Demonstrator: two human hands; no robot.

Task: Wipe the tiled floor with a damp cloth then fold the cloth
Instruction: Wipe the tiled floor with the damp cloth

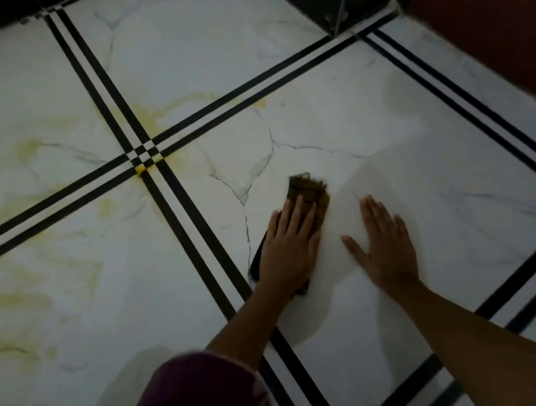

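A dark brown cloth (309,189) lies flat on the white marble-look tiled floor (349,119), near the middle of a large tile. My left hand (289,245) presses down on the cloth with fingers stretched out and covers most of it; only the cloth's far end and a dark left edge show. My right hand (385,242) rests flat on the bare tile just right of the cloth, fingers spread, holding nothing. Yellowish stains (161,115) spread over the tiles to the left, around the crossing of the black stripes (143,155).
Double black stripes border each tile. A dark glossy block (342,0) stands at the top, and a reddish-brown surface (485,32) fills the top right corner. My knee in dark purple fabric (203,392) is at the bottom edge.
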